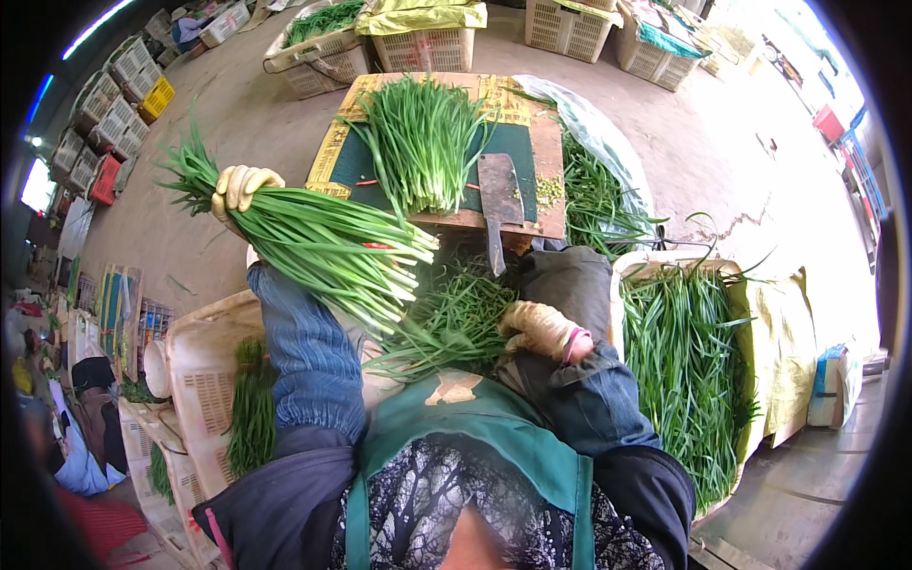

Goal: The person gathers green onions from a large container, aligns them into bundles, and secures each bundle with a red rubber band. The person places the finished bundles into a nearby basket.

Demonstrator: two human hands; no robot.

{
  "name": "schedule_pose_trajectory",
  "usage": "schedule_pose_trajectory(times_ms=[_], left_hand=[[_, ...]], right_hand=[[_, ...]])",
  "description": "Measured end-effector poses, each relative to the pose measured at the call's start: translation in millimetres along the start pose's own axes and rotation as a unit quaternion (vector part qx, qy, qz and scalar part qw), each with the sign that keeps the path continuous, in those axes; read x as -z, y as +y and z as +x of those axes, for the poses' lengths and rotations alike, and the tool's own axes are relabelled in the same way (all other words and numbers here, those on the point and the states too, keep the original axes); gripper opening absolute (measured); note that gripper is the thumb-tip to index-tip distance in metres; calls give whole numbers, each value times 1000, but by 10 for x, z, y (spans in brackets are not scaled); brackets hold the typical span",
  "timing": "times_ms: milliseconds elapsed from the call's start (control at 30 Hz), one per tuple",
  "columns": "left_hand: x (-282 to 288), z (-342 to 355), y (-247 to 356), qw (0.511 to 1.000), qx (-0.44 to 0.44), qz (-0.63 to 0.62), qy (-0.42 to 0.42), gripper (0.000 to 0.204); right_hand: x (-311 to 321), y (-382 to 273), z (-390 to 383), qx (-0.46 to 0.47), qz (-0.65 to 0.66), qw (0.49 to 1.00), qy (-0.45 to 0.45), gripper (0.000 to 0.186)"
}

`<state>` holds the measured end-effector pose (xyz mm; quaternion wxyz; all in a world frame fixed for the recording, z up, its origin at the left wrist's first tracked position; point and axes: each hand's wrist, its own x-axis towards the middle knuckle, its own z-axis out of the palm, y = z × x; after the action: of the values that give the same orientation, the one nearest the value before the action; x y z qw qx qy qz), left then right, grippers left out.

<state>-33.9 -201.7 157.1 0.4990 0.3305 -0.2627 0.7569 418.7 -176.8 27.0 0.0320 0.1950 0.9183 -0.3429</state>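
My left hand (242, 190), in a pale glove, is wrapped round the leafy end of a large bunch of garlic chives (328, 242). The bunch slants across to the right, its pale stem ends fanned out over my lap; a bit of red shows near them. Above my right thigh, my gloved right hand (543, 329) is curled closed beside loose chive leaves (456, 318); what its fingers hold, if anything, is hidden. On the board ahead lies another bunch of chives (423, 142), with a cleaver (501, 190) to its right, handle toward me.
The wooden board (546, 133) has a green mat and yellow tape. A crate (617, 313) full of chives stands at my right, another crate (204, 356) at my left. Leaves in a plastic bag (608, 133) lie right of the board. More crates (427, 47) stand beyond.
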Motion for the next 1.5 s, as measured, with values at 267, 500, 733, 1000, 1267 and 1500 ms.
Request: schedule_pose_trajectory(times_ms=[267,500,733,1000,1267,1500], left_hand=[[-35,-64,-274,998,45,53,1,13],[70,-133,-431,994,80,40,66,12],[127,-212,-452,984,117,40,132,15],[130,-171,-403,977,144,44,153,13],[110,-154,15,982,52,4,181,8],[259,-284,451,988,8,-4,153,7]], right_hand=[[501,-1074,786,50,357,852,379,31],[452,-1087,839,-24,524,777,349,23],[471,-1048,759,34,666,727,164,31],[248,-918,784,2,662,685,303,18],[146,-454,184,116,442,860,227,11],[1,-315,42,31,26,997,58,30]])
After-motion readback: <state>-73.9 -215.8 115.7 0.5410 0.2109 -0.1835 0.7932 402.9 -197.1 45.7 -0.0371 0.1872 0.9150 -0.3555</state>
